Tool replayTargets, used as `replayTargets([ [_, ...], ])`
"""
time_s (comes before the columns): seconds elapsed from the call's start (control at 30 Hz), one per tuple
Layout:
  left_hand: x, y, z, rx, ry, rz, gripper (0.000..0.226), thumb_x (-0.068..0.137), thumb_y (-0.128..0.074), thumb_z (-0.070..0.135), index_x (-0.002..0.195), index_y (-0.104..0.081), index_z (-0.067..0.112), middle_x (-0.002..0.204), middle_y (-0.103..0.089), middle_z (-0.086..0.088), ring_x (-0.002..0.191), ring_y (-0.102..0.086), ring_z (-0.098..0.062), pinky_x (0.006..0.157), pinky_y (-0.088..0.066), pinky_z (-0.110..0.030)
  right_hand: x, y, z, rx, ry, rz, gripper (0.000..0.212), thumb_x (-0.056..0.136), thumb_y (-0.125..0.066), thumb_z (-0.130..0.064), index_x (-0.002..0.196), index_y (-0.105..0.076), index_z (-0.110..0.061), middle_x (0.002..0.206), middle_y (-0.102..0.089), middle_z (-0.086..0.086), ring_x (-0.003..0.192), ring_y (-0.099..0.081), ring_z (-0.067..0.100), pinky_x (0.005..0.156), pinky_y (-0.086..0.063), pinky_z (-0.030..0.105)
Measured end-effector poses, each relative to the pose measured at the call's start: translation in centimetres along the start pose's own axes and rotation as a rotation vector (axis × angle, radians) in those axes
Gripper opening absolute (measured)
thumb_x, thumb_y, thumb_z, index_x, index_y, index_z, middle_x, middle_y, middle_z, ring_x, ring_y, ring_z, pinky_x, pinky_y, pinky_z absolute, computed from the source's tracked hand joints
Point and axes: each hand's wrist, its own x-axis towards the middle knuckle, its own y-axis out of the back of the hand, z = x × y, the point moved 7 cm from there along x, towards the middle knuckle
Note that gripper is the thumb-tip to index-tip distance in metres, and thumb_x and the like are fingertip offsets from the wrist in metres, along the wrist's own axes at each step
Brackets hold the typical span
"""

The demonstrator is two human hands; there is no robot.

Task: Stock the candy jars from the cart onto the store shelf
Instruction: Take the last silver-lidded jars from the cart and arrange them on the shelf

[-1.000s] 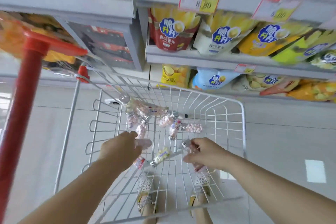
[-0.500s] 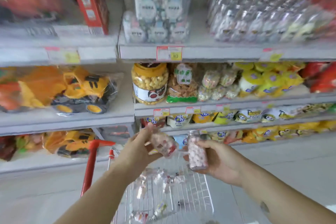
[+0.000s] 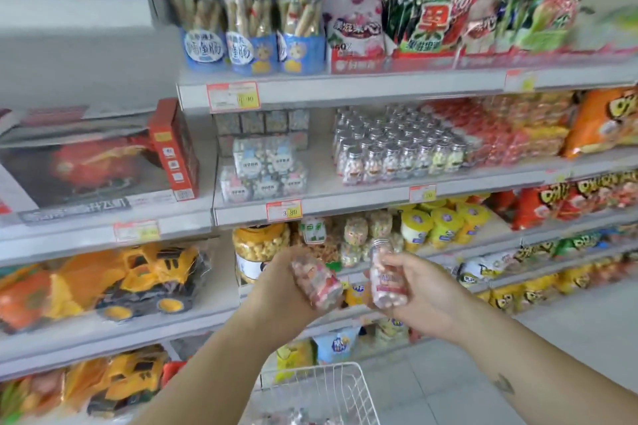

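STOCKING THE SNACK AISLE: A person stands before the store shelves with a candy jar in each hand. Both are raised in the lower centre of the frame, above the wire cart (image 3: pixel 310 368), whose white basket shows at the bottom edge. The left hand (image 3: pixel 276 290) wraps its fingers around one candy jar (image 3: pixel 316 281), which lies tilted in the grasp, with pink and white sweets showing through the clear wall. The right hand (image 3: pixel 426 290) grips a second candy jar (image 3: pixel 384 278), held nearly upright with its silver cap on top and fingers curled across the label. The two jars are close beside each other, not touching. Right of centre, the middle shelf (image 3: pixel 362 199) carries packed rows of silver-capped jars (image 3: pixel 397 148) of the same kind, with a price tag (image 3: pixel 283 210) on the shelf's lip to the left. Blue-lidded tubs (image 3: pixel 245 21) line the upper shelf. Bagged yellow toy trucks (image 3: pixel 145 278) fill the lower left, and a red boxed toy (image 3: pixel 96 162) sits at middle left.
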Motion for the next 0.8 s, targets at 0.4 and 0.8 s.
replayTargets([
  [0.4, 8.3, -7.5, 13.8, 0.375, -0.611, 0.248, 0.052, 0.100, -0.052, 0.039, 0.148, -0.036, 0.025, 0.111, -0.059, 0.010, 0.084, -0.057, -0.001, 0.061, -0.042, -0.016, 9.3, -1.5, -20.6, -0.336, 0.526, 0.073, 0.012, 0.087, -0.063, 0.004, 0.088, -0.056, -0.006, 0.084, -0.073, 0.014, 0.081, -0.071, 0.024, 0.077, -0.059, 0.034],
  [0.8, 24.4, -7.0, 18.9, 0.237, -0.840, 0.533, 0.041, 0.095, -0.051, 0.018, 0.136, -0.047, 0.017, 0.102, -0.067, -0.002, 0.071, -0.064, -0.014, 0.058, -0.049, -0.027, 25.6, -7.7, -32.3, -0.805, 0.943, 0.060, 0.012, 0.076, -0.077, -0.013, 0.082, -0.066, -0.015, 0.107, -0.071, 0.024, 0.089, -0.071, 0.028, 0.085, -0.059, 0.047],
])
